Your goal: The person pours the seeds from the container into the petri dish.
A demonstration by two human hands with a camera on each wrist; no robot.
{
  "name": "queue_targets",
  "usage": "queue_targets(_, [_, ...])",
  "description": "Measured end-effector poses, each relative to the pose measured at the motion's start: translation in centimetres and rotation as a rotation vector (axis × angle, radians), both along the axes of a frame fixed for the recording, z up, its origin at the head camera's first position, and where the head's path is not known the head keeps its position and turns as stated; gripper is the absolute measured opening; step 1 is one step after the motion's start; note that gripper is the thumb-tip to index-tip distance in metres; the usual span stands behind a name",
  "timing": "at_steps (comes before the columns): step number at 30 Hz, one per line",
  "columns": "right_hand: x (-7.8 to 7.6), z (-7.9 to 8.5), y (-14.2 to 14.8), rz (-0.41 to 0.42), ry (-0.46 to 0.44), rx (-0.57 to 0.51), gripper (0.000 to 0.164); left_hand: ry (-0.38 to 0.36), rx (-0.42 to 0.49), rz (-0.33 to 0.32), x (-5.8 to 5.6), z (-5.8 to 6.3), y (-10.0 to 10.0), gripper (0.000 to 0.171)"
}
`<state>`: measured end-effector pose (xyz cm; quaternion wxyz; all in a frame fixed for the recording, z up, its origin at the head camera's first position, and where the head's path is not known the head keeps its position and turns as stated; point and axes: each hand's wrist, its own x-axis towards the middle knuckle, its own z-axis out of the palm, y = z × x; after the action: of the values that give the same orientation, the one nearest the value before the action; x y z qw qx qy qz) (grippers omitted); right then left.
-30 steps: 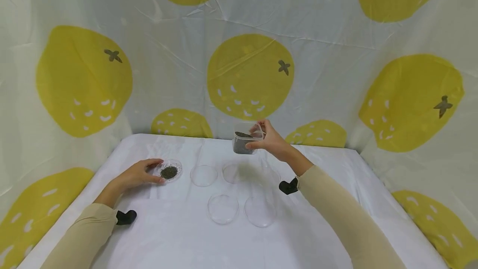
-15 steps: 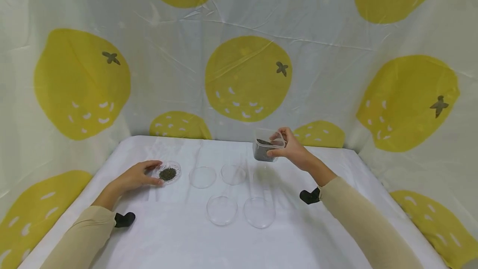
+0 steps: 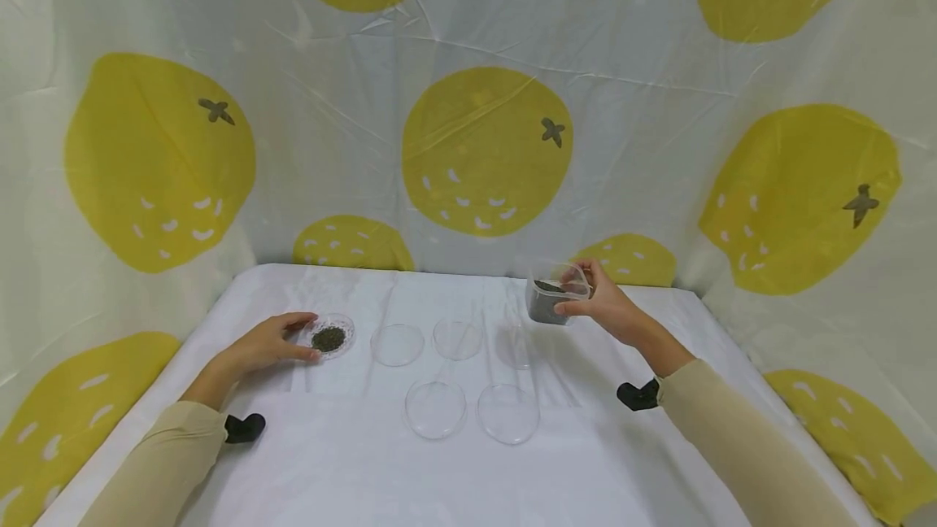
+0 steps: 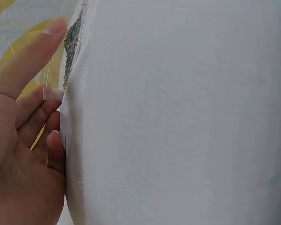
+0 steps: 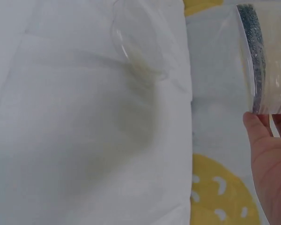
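Note:
At the table's left, a clear shallow dish (image 3: 346,330) holds a small heap of dark greenish granules (image 3: 328,339). My left hand (image 3: 258,348) grips its left side between thumb and fingers; the left wrist view shows the thumb (image 4: 49,40) on the rim. Above the back right of the table, my right hand (image 3: 611,311) holds a clear square plastic tub (image 3: 545,309), about half full of dark granules (image 5: 255,51). The tub is clear of the table, its opening facing up and slightly tilted.
Several other clear round dishes or lids lie between the hands: three in the back row, including one at the left (image 3: 397,346), and two nearer (image 3: 435,411). A white cloth (image 3: 381,470) covers the table. Behind hangs a lemon-print curtain (image 3: 329,128).
My right hand has carried the tub rightward and slightly down, away from above the middle dishes. My left hand and its dish have stayed in place.

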<state>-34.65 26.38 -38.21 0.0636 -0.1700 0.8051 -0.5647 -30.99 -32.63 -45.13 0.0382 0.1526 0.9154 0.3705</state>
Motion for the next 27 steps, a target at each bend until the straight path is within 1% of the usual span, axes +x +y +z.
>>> queue_targets(5, [0.3, -0.6, 1.1, -0.007, -0.005, -0.033, 0.078, 0.001, -0.003, 0.007, 0.0, 0.0, -0.2, 0.086])
queue_targets(7, [0.4, -0.8, 1.5, -0.009, -0.004, -0.027, 0.079, -0.005, 0.0, 0.015, 0.0, -0.1, -0.2, 0.087])
queue_targets(14, [1.0, -1.3, 3.5, -0.008, -0.029, -0.014, 0.081, -0.003, 0.011, 0.004, 0.0, 0.0, -0.1, 0.086])
queue_targets(17, [1.3, -1.7, 4.5, -0.005, -0.032, -0.006, 0.081, -0.017, 0.019, 0.013, -0.1, 0.0, 0.0, 0.086])
queue_targets(23, [2.1, -2.6, 6.7, -0.043, -0.028, 0.019, 0.083, -0.021, 0.018, 0.016, 0.0, 0.0, 0.0, 0.086])
queue_targets(27, [2.7, -3.0, 8.3, -0.064, -0.049, 0.044, 0.086, -0.017, 0.025, 0.007, 0.2, 0.1, 0.2, 0.086])
